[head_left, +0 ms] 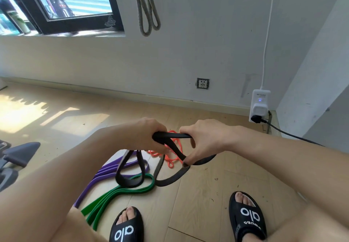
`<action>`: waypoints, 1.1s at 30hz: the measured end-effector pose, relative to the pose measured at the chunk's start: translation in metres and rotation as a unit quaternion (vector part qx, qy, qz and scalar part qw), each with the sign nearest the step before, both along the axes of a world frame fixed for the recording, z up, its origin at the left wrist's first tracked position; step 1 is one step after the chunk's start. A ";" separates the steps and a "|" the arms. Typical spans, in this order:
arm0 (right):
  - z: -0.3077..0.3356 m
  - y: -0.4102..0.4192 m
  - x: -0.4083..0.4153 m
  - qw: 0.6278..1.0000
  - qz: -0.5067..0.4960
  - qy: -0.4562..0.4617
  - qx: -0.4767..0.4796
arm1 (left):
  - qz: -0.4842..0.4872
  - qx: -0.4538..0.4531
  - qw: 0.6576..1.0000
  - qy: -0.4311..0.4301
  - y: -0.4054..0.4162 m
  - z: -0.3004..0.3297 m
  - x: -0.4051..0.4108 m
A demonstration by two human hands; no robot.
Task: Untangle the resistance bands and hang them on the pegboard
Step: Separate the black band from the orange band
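One black band (171,135) is being worked loose, the left hand (149,135) gripping one end and the right hand (204,139) pinching its strands. Purple (102,175), green (117,194) and orange (171,159) bands are lying on the floor (198,194), waiting. Only a grey band (146,7) is hanging on the wall; no pegboard is showing.

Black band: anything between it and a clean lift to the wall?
Likely yes. Both hands, left and right, grip the black band, but its lower loops hang across the green band and purple band on the floor. No pegboard in view.
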State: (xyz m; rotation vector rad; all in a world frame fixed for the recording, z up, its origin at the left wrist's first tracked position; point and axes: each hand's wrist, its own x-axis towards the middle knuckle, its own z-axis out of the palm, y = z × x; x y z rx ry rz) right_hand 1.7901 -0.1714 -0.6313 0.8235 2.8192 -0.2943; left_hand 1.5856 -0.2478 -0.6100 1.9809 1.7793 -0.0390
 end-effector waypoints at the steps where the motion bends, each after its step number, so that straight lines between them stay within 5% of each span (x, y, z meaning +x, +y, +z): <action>1: -0.001 -0.002 -0.002 0.999 0.016 -0.016 0.044 | -0.001 0.001 1.000 0.003 0.000 0.000 -0.001; 6: -0.009 -0.010 -0.010 0.989 0.039 -0.022 0.138 | 0.011 -0.017 1.000 -0.016 -0.002 0.003 -0.003; 12: -0.019 -0.011 -0.013 0.998 0.002 -0.010 -0.058 | 0.036 -0.025 0.997 -0.056 -0.006 0.003 -0.003; 28: -0.039 -0.023 -0.027 0.955 -0.156 0.212 -0.135 | 0.115 0.066 0.983 -0.128 -0.004 0.005 -0.001; 33: -0.040 -0.019 -0.034 0.916 -0.187 0.288 -0.209 | 0.125 0.092 0.978 -0.136 -0.001 0.004 0.001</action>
